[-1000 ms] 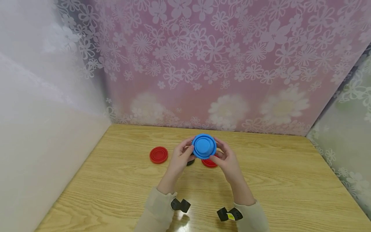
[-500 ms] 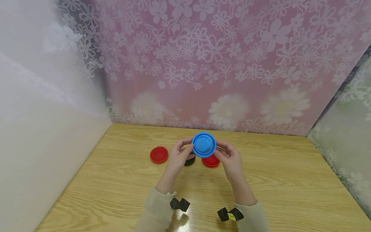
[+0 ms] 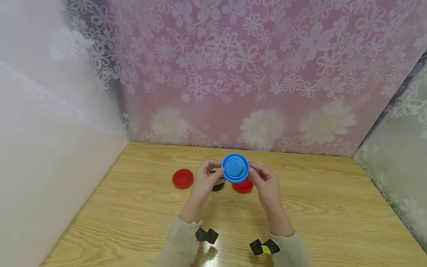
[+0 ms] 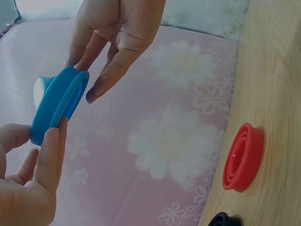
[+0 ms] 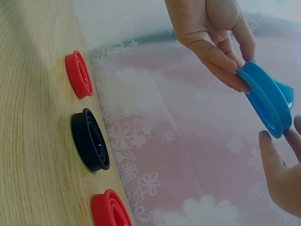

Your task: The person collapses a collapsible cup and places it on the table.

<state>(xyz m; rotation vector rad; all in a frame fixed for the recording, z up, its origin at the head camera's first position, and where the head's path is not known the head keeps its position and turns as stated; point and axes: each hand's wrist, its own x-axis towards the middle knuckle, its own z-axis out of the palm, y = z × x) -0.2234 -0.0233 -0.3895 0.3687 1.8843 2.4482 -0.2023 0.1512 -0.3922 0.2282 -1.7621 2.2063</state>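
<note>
Above the table, both hands hold a blue collapsible cup (image 3: 234, 167) of ringed, rubbery material, its face toward the head camera. A rounded centre bulges out on one side, as the left wrist view also shows on the cup (image 4: 54, 106). My left hand (image 3: 203, 182) pinches the left rim between thumb and fingers. At the opposite rim, my right hand (image 3: 268, 184) has its fingers on the edge and its thumb close against it. Behind the hands lie a flat black ringed disc (image 3: 218, 185), partly hidden by the left hand, and a red one (image 3: 242, 186), partly covered by the cup.
Another flat red ringed disc (image 3: 183, 178) lies on the wooden table (image 3: 133, 207) left of the hands. A pink floral curtain (image 3: 213, 74) hangs along the table's back edge, with pale sheets at both sides. Black wrist devices (image 3: 207, 236) sit at the sleeves.
The right thumb has moved from the cup's lower front to its right edge. The cup has shifted and tilted slightly, and more of the red disc behind it shows.
</note>
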